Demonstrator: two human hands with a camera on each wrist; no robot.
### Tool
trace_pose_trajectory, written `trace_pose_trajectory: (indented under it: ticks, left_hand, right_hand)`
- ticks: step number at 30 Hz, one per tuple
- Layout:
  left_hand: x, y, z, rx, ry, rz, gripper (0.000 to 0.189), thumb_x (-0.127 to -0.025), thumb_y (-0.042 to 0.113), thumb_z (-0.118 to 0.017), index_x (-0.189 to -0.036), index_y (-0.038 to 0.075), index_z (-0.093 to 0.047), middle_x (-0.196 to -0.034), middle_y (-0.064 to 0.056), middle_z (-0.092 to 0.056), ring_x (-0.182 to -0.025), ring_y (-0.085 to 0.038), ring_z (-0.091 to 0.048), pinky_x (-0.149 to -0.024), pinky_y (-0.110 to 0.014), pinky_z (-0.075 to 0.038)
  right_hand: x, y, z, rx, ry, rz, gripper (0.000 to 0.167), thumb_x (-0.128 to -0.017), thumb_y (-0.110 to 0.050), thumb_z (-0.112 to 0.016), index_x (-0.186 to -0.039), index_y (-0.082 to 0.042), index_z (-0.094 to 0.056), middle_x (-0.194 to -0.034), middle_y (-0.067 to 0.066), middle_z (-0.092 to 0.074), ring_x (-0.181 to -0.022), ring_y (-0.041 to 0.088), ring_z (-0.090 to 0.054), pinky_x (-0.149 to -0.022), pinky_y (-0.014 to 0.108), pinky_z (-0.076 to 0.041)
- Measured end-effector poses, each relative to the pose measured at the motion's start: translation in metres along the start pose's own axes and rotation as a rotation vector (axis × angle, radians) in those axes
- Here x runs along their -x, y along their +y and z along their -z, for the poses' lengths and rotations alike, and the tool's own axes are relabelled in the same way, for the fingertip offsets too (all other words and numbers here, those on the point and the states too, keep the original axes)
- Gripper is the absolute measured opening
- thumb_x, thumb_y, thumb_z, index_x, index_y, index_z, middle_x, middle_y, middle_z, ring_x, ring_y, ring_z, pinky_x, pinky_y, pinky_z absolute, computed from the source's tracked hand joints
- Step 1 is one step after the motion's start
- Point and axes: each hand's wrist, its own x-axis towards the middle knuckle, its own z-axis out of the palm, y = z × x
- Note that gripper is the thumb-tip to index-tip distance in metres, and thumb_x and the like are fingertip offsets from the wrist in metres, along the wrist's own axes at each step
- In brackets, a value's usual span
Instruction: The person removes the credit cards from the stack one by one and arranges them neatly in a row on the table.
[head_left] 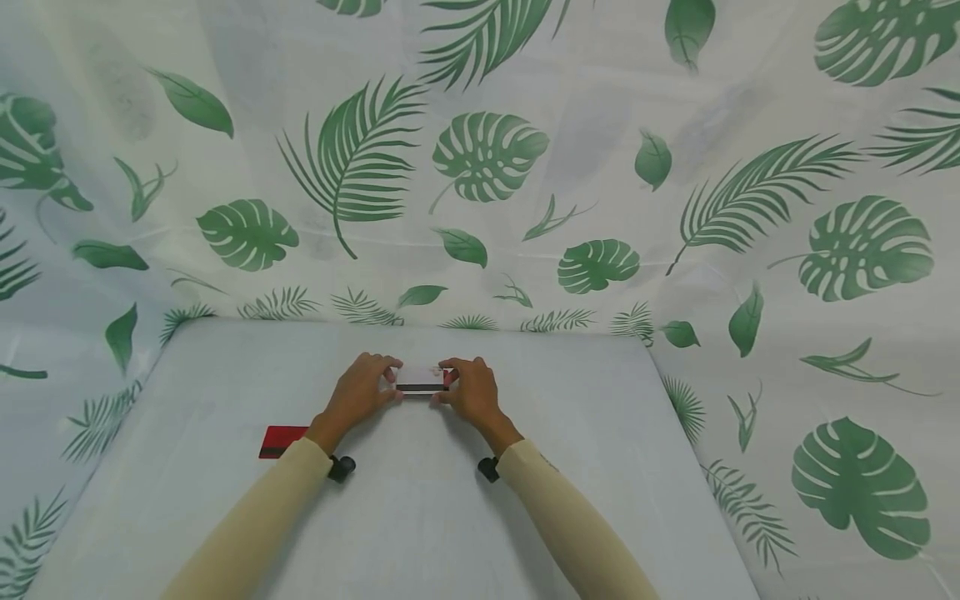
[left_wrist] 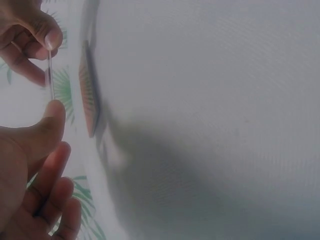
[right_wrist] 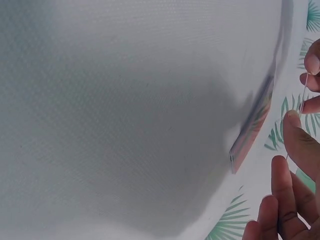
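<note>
Near the far edge of the table, a thin white card with a black stripe (head_left: 420,380) is pinched at its two short ends. My left hand (head_left: 362,387) grips its left end between thumb and fingers. On its right end, my right hand (head_left: 472,390) does the same. Both wrist views show the card edge-on, as a thin line between the hands, raised off the table. Beneath it lies a flat rectangular piece with a reddish top (left_wrist: 88,92), possibly several stacked cards (right_wrist: 252,130). My hands mostly hide that piece in the head view.
A red card with a dark stripe (head_left: 282,442) lies on the white table (head_left: 427,517), partly covered by my left wrist. White sheeting with green leaf prints (head_left: 487,158) surrounds the table at the back and sides. A dark wrist camera (head_left: 342,468) sits under my left sleeve.
</note>
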Motion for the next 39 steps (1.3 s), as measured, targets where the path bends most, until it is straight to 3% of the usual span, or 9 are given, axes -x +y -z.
trace_pose_trajectory:
  ticks: [12,39]
  left_hand:
    - [0.005,0.003,0.002,0.015,-0.006,0.017,0.062,-0.083,0.022,-0.093,-0.138,0.007,-0.068,-0.100,-0.003,-0.072,-0.106,-0.024,-0.057,-0.097,-0.043,-0.054]
    - [0.022,0.000,0.013,-0.024,0.030,-0.012,0.061,-0.082,0.023,-0.094,-0.136,0.008,-0.070,-0.096,-0.002,-0.070,-0.101,-0.021,-0.056,-0.090,-0.040,-0.054]
  right_hand:
    - [0.005,-0.002,0.001,-0.031,0.017,0.009,0.058,-0.075,-0.023,-0.098,-0.129,-0.015,-0.077,-0.090,0.000,-0.074,-0.085,0.019,-0.051,-0.076,0.032,-0.041]
    - [0.012,-0.008,-0.004,-0.024,0.020,0.057,0.056,-0.073,-0.025,-0.099,-0.125,-0.014,-0.079,-0.082,-0.005,-0.067,-0.084,0.015,-0.048,-0.076,0.030,-0.037]
